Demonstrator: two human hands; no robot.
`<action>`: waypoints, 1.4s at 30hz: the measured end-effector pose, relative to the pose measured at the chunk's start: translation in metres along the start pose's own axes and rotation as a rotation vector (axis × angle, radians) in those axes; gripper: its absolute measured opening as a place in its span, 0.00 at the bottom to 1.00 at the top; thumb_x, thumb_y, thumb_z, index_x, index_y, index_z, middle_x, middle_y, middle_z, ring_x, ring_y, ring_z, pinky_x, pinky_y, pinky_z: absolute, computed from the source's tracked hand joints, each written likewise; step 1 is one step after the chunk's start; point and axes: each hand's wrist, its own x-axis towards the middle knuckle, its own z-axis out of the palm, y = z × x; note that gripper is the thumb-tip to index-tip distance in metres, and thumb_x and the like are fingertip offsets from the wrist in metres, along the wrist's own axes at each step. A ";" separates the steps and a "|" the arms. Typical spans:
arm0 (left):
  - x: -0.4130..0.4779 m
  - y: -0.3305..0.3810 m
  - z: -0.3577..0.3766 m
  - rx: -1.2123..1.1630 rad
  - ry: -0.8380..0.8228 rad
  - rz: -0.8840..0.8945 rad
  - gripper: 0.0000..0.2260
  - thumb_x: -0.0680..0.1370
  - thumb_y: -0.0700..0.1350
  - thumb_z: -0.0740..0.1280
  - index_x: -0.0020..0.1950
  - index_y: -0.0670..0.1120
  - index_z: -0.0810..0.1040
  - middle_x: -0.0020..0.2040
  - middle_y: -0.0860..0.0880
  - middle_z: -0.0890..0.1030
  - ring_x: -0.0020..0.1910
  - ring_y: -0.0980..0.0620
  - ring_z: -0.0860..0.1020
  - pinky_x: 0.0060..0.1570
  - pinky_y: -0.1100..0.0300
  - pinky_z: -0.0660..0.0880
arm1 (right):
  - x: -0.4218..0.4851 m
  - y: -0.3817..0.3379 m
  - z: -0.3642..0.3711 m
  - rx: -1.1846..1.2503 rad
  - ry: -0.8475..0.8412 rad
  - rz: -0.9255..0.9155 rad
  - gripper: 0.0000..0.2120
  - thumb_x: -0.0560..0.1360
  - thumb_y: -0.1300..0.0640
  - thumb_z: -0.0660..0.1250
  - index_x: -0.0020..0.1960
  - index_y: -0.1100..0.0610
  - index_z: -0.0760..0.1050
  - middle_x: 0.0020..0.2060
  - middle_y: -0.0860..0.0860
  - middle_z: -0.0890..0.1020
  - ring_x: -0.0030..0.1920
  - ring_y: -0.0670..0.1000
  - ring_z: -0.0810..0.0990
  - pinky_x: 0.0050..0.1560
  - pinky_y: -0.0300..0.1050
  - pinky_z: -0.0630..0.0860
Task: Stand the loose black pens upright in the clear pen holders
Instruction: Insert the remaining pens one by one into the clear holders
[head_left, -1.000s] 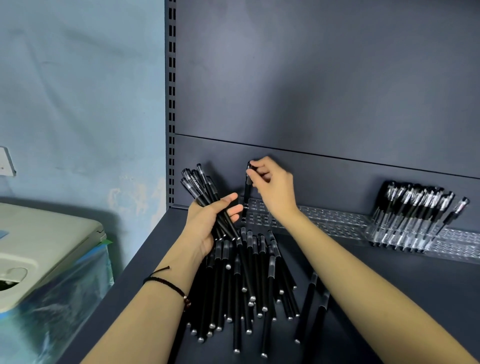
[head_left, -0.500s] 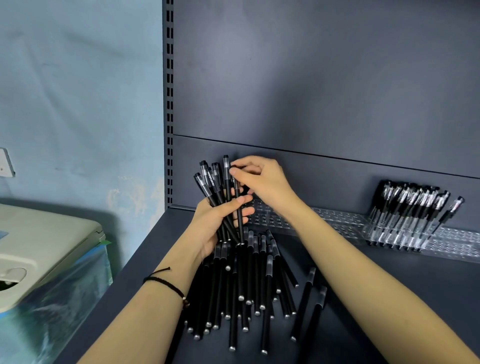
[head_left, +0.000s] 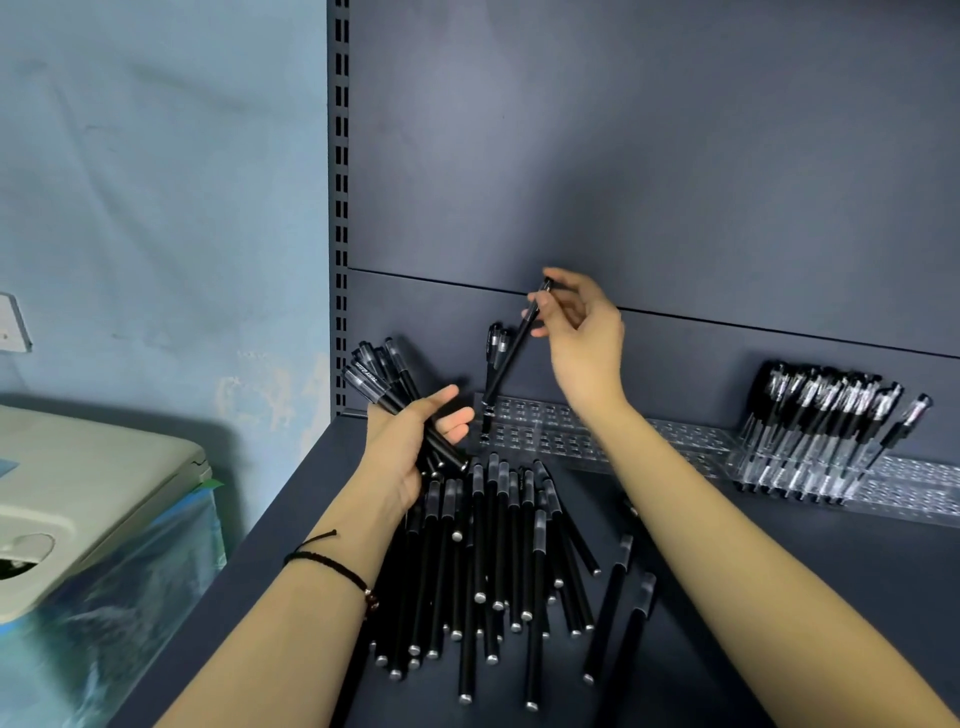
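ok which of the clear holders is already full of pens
The holder on the right, packed with rows of standing pens; the left holder, under the right hand, holds only a couple.

Left of me, a pale blue wall with what may be a switch plate at its edge. Below sits 1 beige appliance — wrapped in bluish film. A slotted upright borders the dark back panel.
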 end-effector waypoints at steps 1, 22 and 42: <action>0.000 0.000 0.000 0.004 -0.008 -0.005 0.15 0.78 0.32 0.65 0.65 0.35 0.70 0.45 0.44 0.84 0.34 0.48 0.85 0.31 0.60 0.81 | -0.001 0.001 0.000 -0.024 0.000 -0.014 0.10 0.78 0.64 0.65 0.56 0.52 0.76 0.44 0.54 0.82 0.44 0.51 0.83 0.40 0.38 0.79; -0.014 0.002 0.007 0.094 -0.282 -0.037 0.09 0.78 0.37 0.67 0.58 0.40 0.77 0.48 0.43 0.86 0.45 0.45 0.85 0.45 0.55 0.82 | -0.009 -0.013 0.011 -0.176 -0.313 0.070 0.12 0.78 0.54 0.66 0.61 0.52 0.79 0.48 0.44 0.84 0.53 0.41 0.80 0.56 0.38 0.74; -0.005 0.001 0.004 0.107 -0.101 -0.045 0.04 0.82 0.39 0.61 0.47 0.43 0.73 0.42 0.50 0.86 0.27 0.55 0.80 0.21 0.66 0.70 | 0.013 0.007 -0.005 -0.141 -0.011 -0.005 0.06 0.78 0.61 0.66 0.52 0.52 0.74 0.43 0.51 0.83 0.43 0.48 0.83 0.52 0.52 0.80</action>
